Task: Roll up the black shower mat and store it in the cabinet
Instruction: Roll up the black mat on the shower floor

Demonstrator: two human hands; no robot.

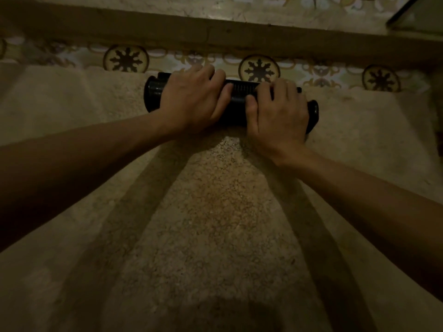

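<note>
The black shower mat (239, 94) lies rolled into a tight cylinder across the speckled beige floor, at the far end of my reach. My left hand (194, 99) presses down on its left half, fingers curled over the top. My right hand (278, 109) grips its right half the same way. Both ends of the roll stick out past my hands. No cabinet is in view.
Just beyond the roll runs a band of patterned tiles (260, 68) with round dark motifs, then a raised brown step or ledge (215, 32). A glass panel edge (417, 17) shows at the top right. The light is dim.
</note>
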